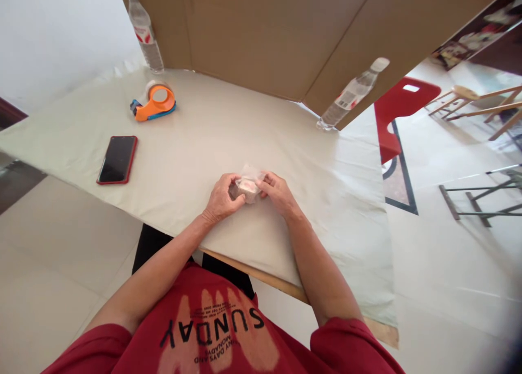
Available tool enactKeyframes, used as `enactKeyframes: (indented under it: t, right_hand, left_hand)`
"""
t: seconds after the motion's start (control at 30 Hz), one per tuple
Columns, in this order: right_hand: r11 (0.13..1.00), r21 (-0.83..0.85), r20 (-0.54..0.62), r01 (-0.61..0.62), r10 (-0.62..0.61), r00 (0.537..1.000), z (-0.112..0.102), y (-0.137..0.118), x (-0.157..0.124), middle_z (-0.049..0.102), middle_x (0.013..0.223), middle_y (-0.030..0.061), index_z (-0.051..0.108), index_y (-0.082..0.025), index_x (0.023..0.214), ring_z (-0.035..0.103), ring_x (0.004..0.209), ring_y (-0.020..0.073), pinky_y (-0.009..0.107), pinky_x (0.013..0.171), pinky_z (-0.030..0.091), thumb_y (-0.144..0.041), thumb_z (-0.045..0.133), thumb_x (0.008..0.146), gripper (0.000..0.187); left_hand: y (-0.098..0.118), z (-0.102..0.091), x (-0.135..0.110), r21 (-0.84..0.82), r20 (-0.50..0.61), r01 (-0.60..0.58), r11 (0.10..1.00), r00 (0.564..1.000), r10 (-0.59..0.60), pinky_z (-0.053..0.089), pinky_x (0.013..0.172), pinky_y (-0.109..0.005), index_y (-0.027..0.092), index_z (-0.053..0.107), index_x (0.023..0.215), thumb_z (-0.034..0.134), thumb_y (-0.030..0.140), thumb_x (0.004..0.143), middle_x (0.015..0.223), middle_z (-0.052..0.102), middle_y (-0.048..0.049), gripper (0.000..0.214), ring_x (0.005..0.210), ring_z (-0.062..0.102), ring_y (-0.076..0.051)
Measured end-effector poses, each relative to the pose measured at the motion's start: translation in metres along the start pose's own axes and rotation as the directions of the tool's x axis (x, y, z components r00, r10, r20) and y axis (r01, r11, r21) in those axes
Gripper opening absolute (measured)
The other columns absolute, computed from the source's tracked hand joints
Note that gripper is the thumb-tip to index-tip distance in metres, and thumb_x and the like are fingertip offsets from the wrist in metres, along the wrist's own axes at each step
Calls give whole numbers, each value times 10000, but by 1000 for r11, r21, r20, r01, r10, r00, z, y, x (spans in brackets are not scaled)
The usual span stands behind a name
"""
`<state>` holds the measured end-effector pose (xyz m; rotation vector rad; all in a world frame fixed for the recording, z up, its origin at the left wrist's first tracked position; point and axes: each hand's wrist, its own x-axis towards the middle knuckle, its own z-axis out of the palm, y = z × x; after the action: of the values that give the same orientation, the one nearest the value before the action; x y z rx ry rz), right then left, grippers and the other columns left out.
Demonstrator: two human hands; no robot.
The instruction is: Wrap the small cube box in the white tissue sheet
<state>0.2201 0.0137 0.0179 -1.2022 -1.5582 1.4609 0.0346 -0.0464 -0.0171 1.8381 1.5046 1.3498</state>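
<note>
A small item in a clear plastic bag (248, 186) is between my two hands, low over the front middle of the table. Its pale, reddish contents are too small to name. My left hand (224, 196) curls around the bag's left side, thumb at the near edge. My right hand (276, 191) pinches the bag's right side between thumb and fingers. The loose top of the plastic stands up beyond the item, away from me.
A red-edged phone (117, 160) and an orange tape dispenser (155, 101) lie left on the covered table (196, 140). Water bottles stand at the back left (145, 34) and back right (351, 95), against a cardboard screen (261, 34). A red chair (402, 105) is beyond the right edge.
</note>
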Motion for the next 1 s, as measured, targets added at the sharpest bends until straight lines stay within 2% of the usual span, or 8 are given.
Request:
enactKeyframes:
  t: [0.13,0.3,0.4,0.63,0.73,0.83,0.93,1.0]
  right_hand:
    - [998,-61,-47,17,-20,999,10,-5,3,494,593,-44,580,-203,682,443,564,110,244,537,391,-537,630,787,354]
    - [994,-38,-148,102,-106,983,25,-18,10,539,674,-22,604,-209,743,496,648,130,257,608,455,-515,579,819,316]
    - [993,-16,-179,120,-121,976,25,-24,13,550,714,-12,620,-216,756,520,691,137,257,622,486,-521,593,820,312]
    - [974,228,-209,-2,50,977,2,-16,31,557,713,-1,609,-202,743,539,652,132,283,590,559,-453,680,758,261]
    - [978,207,-395,-8,91,914,-6,-10,31,641,929,52,624,-192,887,623,831,165,337,758,603,-372,650,772,215]
    - [995,-47,-508,91,-103,855,-4,-9,12,638,1195,101,622,-202,1085,623,1042,211,384,880,579,-393,632,804,340]
    - [929,-323,-270,180,-273,923,10,-11,-14,625,1245,127,641,-216,1157,630,1049,256,423,846,579,-497,629,836,426]
    - [838,-486,-118,247,-342,932,21,-11,-24,574,1348,143,633,-232,1240,594,1164,298,462,919,555,-482,686,801,508]
  left_hand:
    - [2,-2,-1,37,-2,-45,998,999,45,521,942,-406,193,528,1119,650,201,695,1146,644,-120,441,1066,635,-258]
    - [8,-6,-1,127,-84,-74,989,993,85,457,1061,-478,209,512,1075,661,158,703,1299,579,-161,404,1261,559,-301]
    - [9,-6,-1,95,-126,-61,994,989,72,470,1042,-476,210,511,1071,657,188,727,1304,573,-166,374,1261,560,-300]
    - [3,-2,2,14,-122,28,1000,992,-26,520,933,-389,205,573,1060,623,239,774,1136,674,-99,292,1054,649,-238]
    - [2,-2,2,-75,-138,89,993,985,-99,538,838,-336,205,593,928,588,266,827,998,702,-71,117,910,665,-195]
    - [3,-3,3,-118,-162,131,984,975,-149,532,789,-308,208,578,814,585,287,845,939,707,-59,86,847,657,-173]
    - [5,-3,5,-186,-158,178,966,965,-209,515,715,-283,207,559,775,609,325,832,912,710,-50,141,759,634,-151]
    - [5,-3,5,-244,-152,225,943,952,-266,500,681,-267,206,544,759,613,349,825,897,711,-42,173,709,616,-136]
